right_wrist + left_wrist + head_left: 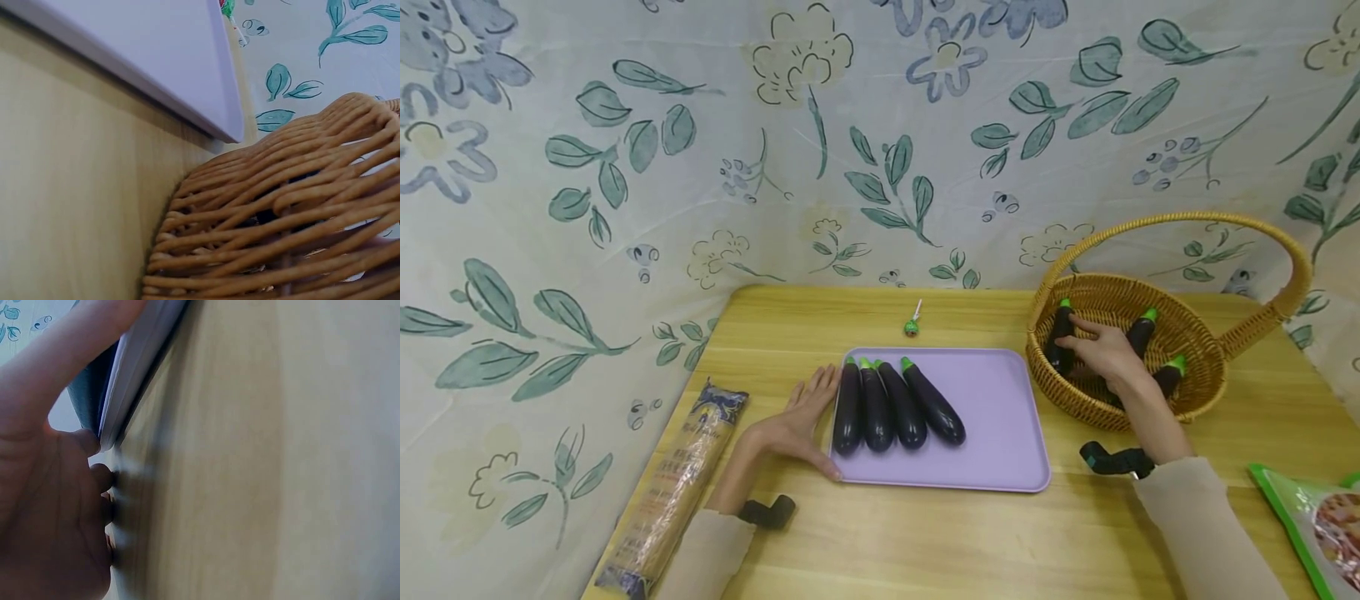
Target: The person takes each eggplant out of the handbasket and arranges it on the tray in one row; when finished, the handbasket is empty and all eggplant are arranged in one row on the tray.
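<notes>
In the head view my left hand [801, 425] lies at the left edge of a light purple tray [1000, 417], fingers stretched along the side and thumb at the near corner. On that tray several dark eggplants [878, 408] with green tops lie side by side, towards its left. My right hand [1105, 354] is inside a wicker basket [1206, 375], its thumb and fingers pinching an eggplant [1060, 337] by the left wall. More eggplants [1141, 333] are in the basket, partly hidden by my hand and wrist. In the right wrist view the basket's weave [281, 231] hides my hand.
Left of the tray lies a long clear packet of noodles [677, 492]. A small green-headed lollipop [912, 326] sits behind the tray. At the right edge is a green-edged bag [1311, 517]. The basket's tall handle [1195, 218] arches over it. Floral cloth [880, 167] hangs behind the table.
</notes>
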{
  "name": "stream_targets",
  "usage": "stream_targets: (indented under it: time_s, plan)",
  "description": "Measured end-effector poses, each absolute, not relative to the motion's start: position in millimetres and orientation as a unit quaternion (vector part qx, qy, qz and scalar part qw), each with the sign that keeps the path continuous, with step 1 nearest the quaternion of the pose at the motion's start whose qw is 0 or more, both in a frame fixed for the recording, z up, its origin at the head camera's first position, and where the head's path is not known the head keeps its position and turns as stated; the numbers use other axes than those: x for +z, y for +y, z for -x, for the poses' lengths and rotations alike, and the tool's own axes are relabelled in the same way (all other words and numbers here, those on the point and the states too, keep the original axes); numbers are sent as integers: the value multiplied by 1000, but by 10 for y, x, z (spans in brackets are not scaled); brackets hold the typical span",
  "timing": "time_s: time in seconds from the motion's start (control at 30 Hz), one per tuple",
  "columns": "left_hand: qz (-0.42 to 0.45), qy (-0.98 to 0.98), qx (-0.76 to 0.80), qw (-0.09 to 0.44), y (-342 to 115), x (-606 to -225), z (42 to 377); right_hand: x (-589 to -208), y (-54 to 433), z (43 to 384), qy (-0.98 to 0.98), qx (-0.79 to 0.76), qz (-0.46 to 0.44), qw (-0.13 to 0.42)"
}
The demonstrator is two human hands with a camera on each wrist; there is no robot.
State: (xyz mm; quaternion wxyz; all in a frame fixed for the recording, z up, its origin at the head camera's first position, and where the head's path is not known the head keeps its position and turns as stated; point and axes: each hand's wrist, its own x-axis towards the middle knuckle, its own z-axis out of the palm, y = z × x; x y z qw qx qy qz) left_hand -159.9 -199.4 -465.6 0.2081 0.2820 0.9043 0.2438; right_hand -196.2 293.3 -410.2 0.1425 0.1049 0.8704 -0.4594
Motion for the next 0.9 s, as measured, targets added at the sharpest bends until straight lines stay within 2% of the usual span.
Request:
stream_targets:
  time_s: [0.5,0.9]
  plan:
    - [-283,905,241,206,-1988,-4636,1590,-3845,3079,1714,854,-499,-73,126]
    - [-281,904,247,208,-1993,-4648,1597,-3648,3302,1307,872,-470,-11,138]
